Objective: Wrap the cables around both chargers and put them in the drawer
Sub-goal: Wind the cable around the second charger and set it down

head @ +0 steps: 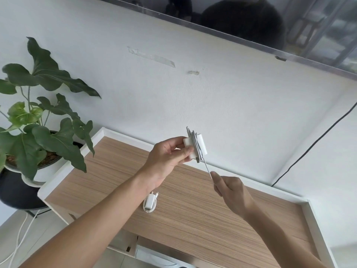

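Note:
My left hand (pixel 166 159) holds a white square charger (pixel 201 147) up in the air above the cabinet, thumb and fingers pinching its left side. Its white cable (pixel 197 144) is wound in several turns around the block. A short straight length of that cable (pixel 207 169) runs down to my right hand (pixel 231 192), which pinches it taut just below the charger. A second, smaller white charger (pixel 149 203) lies on the wooden cabinet top (pixel 193 207), its cable coiled around it. The drawer front (pixel 154 254) shows below the cabinet's near edge, partly hidden.
A potted plant (pixel 38 136) with large green leaves stands on a black stand left of the cabinet. A white rim (pixel 316 223) borders the cabinet top. A black wire (pixel 313 144) hangs on the wall at right. White cords trail on the floor (pixel 21 238) at lower left.

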The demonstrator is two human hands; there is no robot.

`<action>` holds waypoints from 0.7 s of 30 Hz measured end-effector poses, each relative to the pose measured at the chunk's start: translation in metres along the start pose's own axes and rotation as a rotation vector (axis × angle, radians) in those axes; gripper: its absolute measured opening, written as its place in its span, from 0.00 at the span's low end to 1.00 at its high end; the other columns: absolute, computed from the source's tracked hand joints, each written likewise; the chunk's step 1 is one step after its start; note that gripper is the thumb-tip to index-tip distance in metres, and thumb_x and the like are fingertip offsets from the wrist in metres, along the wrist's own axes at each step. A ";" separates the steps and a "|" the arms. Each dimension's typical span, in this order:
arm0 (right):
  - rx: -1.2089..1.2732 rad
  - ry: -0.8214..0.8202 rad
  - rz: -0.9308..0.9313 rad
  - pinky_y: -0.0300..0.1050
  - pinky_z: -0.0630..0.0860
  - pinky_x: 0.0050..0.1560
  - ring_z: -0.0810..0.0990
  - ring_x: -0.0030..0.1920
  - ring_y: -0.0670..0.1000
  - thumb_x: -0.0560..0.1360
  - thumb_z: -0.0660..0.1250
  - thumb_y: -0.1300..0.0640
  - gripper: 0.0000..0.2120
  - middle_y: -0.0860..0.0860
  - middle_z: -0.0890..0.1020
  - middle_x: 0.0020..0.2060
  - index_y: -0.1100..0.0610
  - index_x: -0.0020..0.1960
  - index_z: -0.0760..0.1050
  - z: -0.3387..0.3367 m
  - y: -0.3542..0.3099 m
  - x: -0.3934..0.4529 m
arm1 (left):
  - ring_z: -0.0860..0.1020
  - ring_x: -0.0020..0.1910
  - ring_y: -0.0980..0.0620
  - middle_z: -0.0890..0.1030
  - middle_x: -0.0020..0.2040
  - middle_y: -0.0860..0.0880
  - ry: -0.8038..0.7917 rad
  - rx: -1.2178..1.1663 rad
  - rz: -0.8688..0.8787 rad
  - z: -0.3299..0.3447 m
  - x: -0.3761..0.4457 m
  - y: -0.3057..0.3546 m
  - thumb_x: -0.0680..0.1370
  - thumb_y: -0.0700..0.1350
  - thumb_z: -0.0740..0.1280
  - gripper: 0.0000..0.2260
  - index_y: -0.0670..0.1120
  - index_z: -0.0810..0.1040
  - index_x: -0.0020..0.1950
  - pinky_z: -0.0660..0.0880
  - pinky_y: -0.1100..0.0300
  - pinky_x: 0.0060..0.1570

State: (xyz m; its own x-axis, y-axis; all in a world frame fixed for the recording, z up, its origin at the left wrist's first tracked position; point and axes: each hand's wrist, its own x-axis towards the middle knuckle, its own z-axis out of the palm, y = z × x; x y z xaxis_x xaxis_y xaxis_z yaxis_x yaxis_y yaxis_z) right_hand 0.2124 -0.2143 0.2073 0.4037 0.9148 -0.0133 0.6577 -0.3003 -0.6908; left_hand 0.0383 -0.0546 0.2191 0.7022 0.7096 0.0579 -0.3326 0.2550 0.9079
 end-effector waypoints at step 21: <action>-0.486 -0.066 -0.628 0.41 0.60 0.29 0.62 0.28 0.49 0.81 0.64 0.49 0.18 0.43 0.63 0.26 0.46 0.36 0.61 -0.023 -0.061 -0.010 | 0.86 0.47 0.50 0.87 0.47 0.53 0.049 0.521 -0.012 -0.008 0.009 -0.037 0.76 0.50 0.76 0.09 0.53 0.85 0.55 0.80 0.53 0.50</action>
State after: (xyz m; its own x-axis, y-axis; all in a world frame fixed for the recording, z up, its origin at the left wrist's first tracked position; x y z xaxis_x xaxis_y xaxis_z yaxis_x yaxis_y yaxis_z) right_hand 0.1833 -0.2117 0.2663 -0.1631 0.9615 0.2210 0.9597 0.2065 -0.1905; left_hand 0.0518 -0.0528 0.1827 0.6693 0.7420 0.0383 0.0414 -0.0887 0.9952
